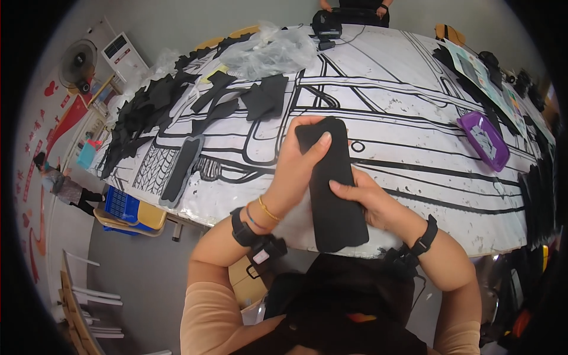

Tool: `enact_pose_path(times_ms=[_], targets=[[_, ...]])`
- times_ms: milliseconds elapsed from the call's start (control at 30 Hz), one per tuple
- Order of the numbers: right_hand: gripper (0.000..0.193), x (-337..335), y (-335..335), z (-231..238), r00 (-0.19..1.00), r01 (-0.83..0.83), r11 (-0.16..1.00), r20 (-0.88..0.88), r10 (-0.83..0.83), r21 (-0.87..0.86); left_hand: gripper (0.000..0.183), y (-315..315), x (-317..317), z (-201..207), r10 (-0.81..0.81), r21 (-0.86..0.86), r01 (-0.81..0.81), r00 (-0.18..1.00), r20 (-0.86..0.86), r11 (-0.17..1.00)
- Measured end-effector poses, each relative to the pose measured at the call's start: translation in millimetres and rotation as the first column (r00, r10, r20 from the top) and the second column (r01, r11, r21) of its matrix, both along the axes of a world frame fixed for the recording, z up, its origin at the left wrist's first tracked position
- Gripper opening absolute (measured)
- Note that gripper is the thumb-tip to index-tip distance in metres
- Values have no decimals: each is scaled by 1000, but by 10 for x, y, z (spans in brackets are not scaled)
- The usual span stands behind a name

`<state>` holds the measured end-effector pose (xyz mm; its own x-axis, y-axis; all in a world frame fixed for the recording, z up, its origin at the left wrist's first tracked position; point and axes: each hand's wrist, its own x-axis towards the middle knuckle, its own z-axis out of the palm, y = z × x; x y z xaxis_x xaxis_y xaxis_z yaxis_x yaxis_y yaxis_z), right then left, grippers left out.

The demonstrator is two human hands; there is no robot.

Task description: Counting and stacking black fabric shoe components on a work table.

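Observation:
A long black fabric piece (338, 204) with rounded, slightly uneven ends is held upright over the table's near edge. My left hand (297, 155) is closed around its upper end, thumb pressed flat on the front. Lower down, my right hand (373, 200) grips the right edge with its thumb on the face and the fingers behind, partly hidden. To the left lies a similar black strip on a grey-edged backing (182, 171). Beyond it, loose black pieces (266, 97) rest on the white table (408, 142), which is patterned with black lines.
Black pieces (148, 106) are heaped at the far left, beside clear plastic bags (269, 53). A purple basket (484, 141) with white slips stands at right, near a stack of black pieces (538, 201). Another person (358, 12) is at the far edge. A blue crate (123, 204) stands lower left.

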<state>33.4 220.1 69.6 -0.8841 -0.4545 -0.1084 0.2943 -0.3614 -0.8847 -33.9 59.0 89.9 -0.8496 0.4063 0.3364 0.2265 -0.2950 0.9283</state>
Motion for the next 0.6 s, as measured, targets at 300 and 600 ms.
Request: enact_pose_path(times_ms=[300, 600], targets=[[34, -229, 290, -54, 958, 278, 955, 105, -267, -101, 53, -724, -1714, 199, 494, -552, -518, 844, -208, 653], [31, -291, 267, -106, 961, 278, 958, 24, -277, -71, 83, -926, -2356, -354, 613, -755, -646, 643, -458, 114]])
